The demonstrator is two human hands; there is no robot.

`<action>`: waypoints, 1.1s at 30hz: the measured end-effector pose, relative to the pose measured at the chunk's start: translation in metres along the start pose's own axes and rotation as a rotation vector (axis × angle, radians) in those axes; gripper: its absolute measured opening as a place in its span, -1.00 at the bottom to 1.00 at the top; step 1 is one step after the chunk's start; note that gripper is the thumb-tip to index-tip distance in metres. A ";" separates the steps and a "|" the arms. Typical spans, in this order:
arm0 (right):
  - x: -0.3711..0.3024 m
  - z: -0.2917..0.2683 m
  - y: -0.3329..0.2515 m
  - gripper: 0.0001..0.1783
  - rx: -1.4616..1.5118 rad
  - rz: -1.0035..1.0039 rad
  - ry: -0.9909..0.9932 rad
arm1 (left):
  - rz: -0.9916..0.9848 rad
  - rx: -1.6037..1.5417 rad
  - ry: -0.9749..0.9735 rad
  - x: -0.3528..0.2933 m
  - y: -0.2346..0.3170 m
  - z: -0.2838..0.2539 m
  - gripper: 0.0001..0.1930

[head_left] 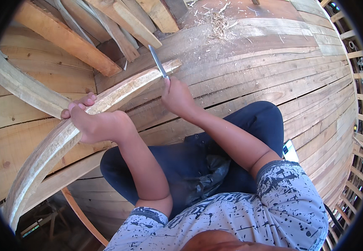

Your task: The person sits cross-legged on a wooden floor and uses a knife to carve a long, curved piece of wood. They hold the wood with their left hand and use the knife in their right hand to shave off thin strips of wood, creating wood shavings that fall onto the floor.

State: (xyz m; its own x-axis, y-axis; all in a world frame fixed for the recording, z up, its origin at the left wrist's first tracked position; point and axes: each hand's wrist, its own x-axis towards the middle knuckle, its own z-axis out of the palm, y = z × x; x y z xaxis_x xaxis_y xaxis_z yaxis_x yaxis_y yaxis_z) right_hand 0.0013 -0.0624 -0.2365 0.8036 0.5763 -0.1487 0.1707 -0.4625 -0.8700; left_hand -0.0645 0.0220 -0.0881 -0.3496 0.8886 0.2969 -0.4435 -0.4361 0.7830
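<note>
A long curved strip of wood (125,88) runs from the lower left up toward the middle, with a rough, pale cut face. My left hand (100,121) is closed around it near its middle, the fingers curling over the far side. In my right fist (178,97) is a knife, its handle hidden by the fingers. The knife's narrow grey blade (158,62) points up and to the left, crossing the strip close to its far end. Whether the edge touches the wood I cannot tell.
Thick timber beams (70,37) lie at the upper left. A second curved timber (24,83) meets the strip near my left hand. Wood shavings (219,25) lie heaped on the plank floor (248,71). At the lower left a dark gap (43,224) opens below the planks. Wooden ribs (359,184) line the right side.
</note>
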 end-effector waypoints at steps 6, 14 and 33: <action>0.002 0.008 0.012 -0.55 -0.051 -0.054 0.063 | -0.024 -0.028 0.001 0.000 0.002 0.002 -0.75; 0.013 -0.003 0.011 -0.58 -0.059 -0.030 0.007 | 0.017 -0.019 -0.003 0.001 0.002 0.001 -0.67; 0.013 -0.006 0.014 -0.62 -0.095 0.034 0.030 | -0.017 -0.026 -0.007 -0.002 0.003 0.002 -0.72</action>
State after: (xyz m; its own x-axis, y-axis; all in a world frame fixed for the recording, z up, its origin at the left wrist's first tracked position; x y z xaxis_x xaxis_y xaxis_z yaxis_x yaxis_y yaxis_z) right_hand 0.0180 -0.0658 -0.2480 0.8266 0.5390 -0.1621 0.1948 -0.5442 -0.8160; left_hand -0.0630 0.0194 -0.0854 -0.3362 0.8967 0.2879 -0.4703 -0.4247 0.7736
